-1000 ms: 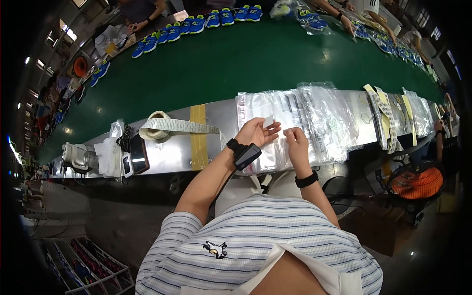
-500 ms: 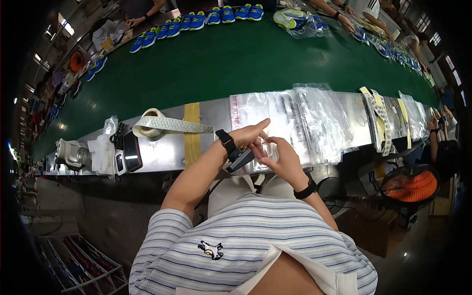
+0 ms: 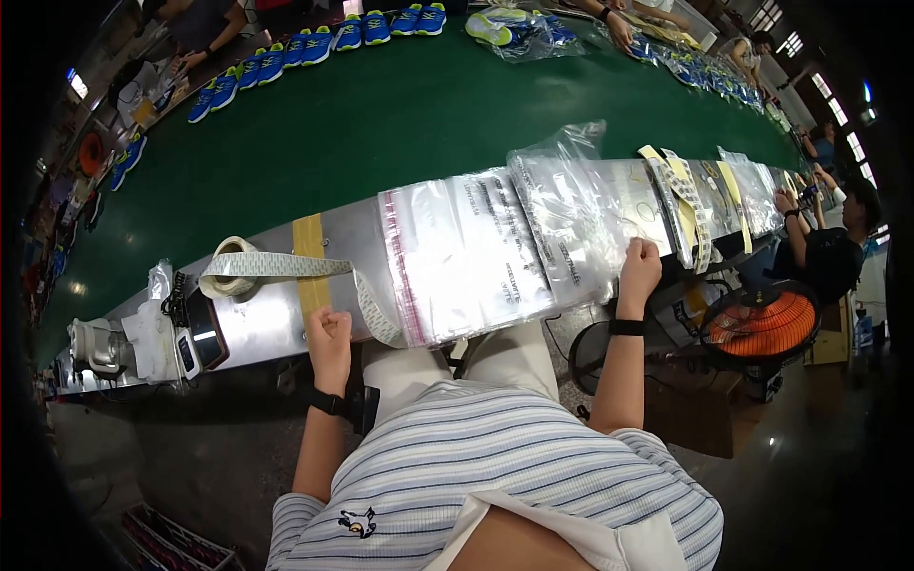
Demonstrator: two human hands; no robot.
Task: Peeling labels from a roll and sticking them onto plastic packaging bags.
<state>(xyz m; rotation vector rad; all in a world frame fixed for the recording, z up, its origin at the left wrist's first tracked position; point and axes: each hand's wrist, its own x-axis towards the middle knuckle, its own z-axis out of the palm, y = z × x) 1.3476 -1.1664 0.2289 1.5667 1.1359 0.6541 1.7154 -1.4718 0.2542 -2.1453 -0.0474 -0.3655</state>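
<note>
My left hand (image 3: 329, 335) is closed at the table's front edge, beside a yellow tape band (image 3: 309, 252). My right hand (image 3: 640, 268) is also closed at that edge, just right of the clear plastic bags (image 3: 562, 219); whether either hand grips anything is hidden. Between my hands lie flat bags with a red-edged strip (image 3: 404, 271), overlapped by the bags on the right. A roll of white label tape (image 3: 228, 270) sits left of them, its loose strip (image 3: 376, 309) curling down beside the red edge. Dark bands circle both wrists.
Beyond the metal table runs a green belt (image 3: 333, 143) with blue shoes (image 3: 305, 48) in a row and bagged shoes (image 3: 522, 33). Phone (image 3: 208, 328) and tape dispenser (image 3: 95, 344) are at left. Label strips (image 3: 690, 209) and an orange fan (image 3: 762, 328) stand at right, near other people.
My hands, close together over the bags before, have moved apart to either side and closed. The view has shifted, and the loose label strip now bends downward at its end.
</note>
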